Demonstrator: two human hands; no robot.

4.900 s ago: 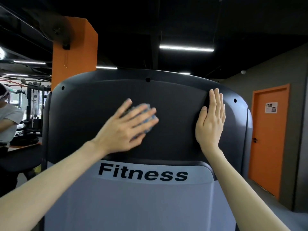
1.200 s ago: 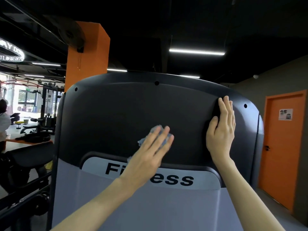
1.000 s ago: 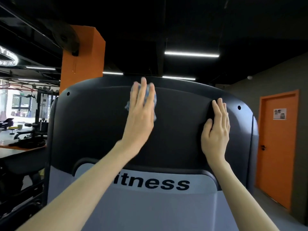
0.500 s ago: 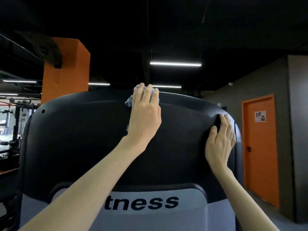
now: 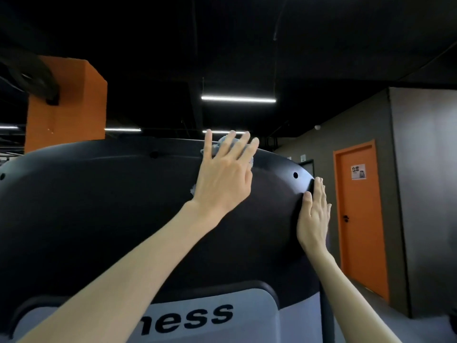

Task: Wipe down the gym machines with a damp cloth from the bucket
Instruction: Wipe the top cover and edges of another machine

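A tall gym machine fills the view, with a dark curved shroud (image 5: 111, 206) above a grey panel (image 5: 247, 325) lettered "ness". My left hand (image 5: 223, 178) lies flat near the shroud's top edge, right of centre, pressing a crumpled blue-grey cloth (image 5: 220, 142) against it. Only bits of the cloth show past the fingers and beside the palm. My right hand (image 5: 314, 216) rests flat with its fingers together on the shroud's right edge and holds nothing. No bucket is in view.
An orange pillar (image 5: 66, 105) rises behind the machine at the left. An orange door (image 5: 361, 219) with a small sign stands in the grey wall at the right, with grey floor (image 5: 371, 298) in front of it. Strip lights (image 5: 238, 99) hang from the dark ceiling.
My left hand has slid the cloth from the middle of the shroud up to its top edge, then rightward along it. My right hand has stayed on the right edge. The view has tilted upward.
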